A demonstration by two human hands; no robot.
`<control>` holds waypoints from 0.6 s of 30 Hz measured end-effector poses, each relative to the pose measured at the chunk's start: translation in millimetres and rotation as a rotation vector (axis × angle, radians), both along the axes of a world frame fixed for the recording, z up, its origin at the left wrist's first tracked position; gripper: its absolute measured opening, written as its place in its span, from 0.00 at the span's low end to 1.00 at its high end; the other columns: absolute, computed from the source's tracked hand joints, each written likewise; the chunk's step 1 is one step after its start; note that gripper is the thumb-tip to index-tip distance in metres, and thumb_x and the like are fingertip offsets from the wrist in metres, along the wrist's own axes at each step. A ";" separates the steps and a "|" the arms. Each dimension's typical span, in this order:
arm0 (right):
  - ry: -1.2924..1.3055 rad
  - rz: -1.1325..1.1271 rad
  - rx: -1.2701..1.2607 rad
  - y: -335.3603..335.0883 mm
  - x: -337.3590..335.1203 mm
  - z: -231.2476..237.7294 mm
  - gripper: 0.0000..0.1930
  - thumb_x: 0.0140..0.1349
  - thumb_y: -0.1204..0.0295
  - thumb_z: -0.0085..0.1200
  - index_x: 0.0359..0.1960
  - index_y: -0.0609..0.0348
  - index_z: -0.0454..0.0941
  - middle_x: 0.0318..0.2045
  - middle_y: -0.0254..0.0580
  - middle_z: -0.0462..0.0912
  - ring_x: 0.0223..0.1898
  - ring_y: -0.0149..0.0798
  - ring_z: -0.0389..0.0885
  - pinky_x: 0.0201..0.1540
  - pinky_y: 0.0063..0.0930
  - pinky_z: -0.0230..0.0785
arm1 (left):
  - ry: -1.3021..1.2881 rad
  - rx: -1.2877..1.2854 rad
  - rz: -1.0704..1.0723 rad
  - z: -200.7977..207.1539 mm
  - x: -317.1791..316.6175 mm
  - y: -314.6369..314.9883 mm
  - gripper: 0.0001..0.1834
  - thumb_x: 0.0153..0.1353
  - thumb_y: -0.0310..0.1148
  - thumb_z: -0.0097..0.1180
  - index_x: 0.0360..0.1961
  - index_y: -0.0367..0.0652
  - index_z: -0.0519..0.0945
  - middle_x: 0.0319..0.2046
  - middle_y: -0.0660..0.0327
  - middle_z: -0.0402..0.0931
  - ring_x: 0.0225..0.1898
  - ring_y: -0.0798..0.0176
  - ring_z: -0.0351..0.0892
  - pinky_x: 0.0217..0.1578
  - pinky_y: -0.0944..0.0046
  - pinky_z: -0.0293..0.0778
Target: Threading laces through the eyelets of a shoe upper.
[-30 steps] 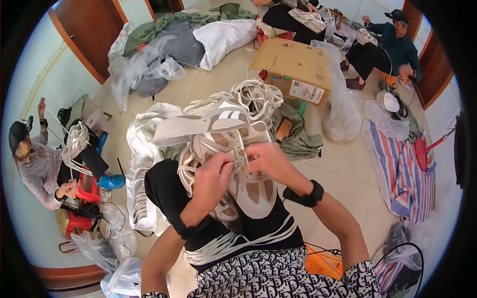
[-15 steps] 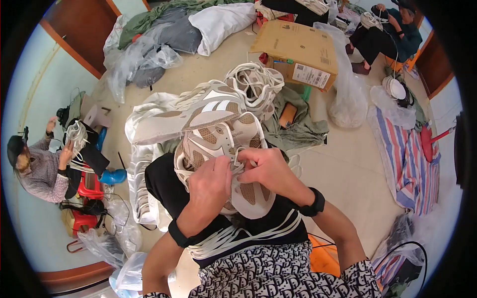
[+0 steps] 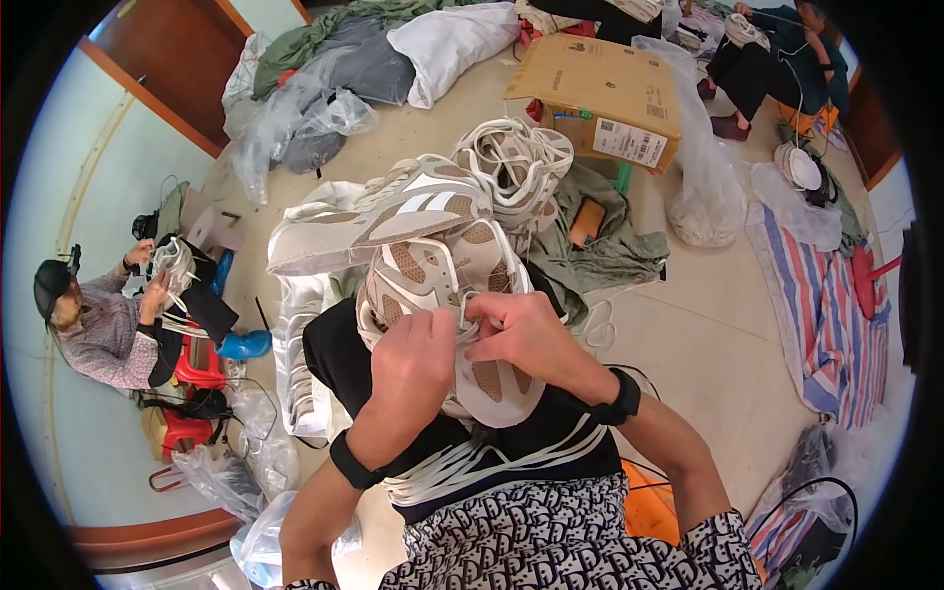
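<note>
A beige-and-tan shoe upper (image 3: 501, 382) with mesh panels lies across my lap. My left hand (image 3: 415, 364) is closed at its eyelet edge, gripping the upper; its fingertips are partly hidden. Opposite it, my right hand (image 3: 531, 339) pinches a pale shoelace (image 3: 472, 298) by the eyelets, thumb and forefinger together. The two hands almost meet over the opening. Just beyond them rests another shoe upper (image 3: 418, 208) with white side stripes, beside a heap of laced uppers (image 3: 513, 167). A bundle of loose white laces (image 3: 462, 470) lies over my thighs.
A cardboard box (image 3: 600, 93) stands ahead, with green cloth (image 3: 619, 246) before it. More uppers are stacked at left (image 3: 300, 364). One person (image 3: 108, 324) works at the left, another (image 3: 787, 64) at far right. Striped sheeting (image 3: 821, 315) covers floor at right.
The whole view has shifted slightly, so the surroundings sit a little further right. Both hands stay at the eyelets with almost no visible movement.
</note>
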State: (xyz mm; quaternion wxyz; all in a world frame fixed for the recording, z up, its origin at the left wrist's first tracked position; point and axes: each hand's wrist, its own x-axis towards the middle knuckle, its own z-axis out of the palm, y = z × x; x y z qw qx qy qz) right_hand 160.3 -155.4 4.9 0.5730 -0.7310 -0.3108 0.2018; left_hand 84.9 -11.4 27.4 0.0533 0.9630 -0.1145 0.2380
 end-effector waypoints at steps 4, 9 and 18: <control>0.050 0.004 0.000 2.9 -2.5 -0.4 0.15 0.36 0.72 0.61 0.28 0.62 0.76 0.18 0.43 0.76 0.20 0.39 0.74 0.26 0.29 0.66 | 0.040 0.458 -0.058 6.7 -0.8 0.3 0.09 0.41 0.30 0.52 0.25 0.39 0.68 0.17 0.61 0.65 0.19 0.64 0.68 0.19 0.66 0.65; 0.046 0.024 0.042 8.4 -10.0 -5.2 0.12 0.37 0.74 0.61 0.26 0.64 0.74 0.15 0.37 0.71 0.19 0.31 0.68 0.24 0.24 0.62 | 0.107 0.606 -0.130 21.0 -8.0 5.4 0.09 0.41 0.30 0.52 0.25 0.40 0.68 0.17 0.61 0.65 0.20 0.64 0.68 0.20 0.66 0.66; -0.107 -0.048 0.154 20.6 -19.5 -22.5 0.11 0.37 0.73 0.60 0.25 0.61 0.73 0.18 0.45 0.76 0.22 0.48 0.75 0.25 0.34 0.67 | 0.211 0.559 -0.047 17.0 -5.7 0.6 0.08 0.42 0.30 0.52 0.25 0.42 0.68 0.17 0.61 0.66 0.20 0.63 0.69 0.20 0.66 0.65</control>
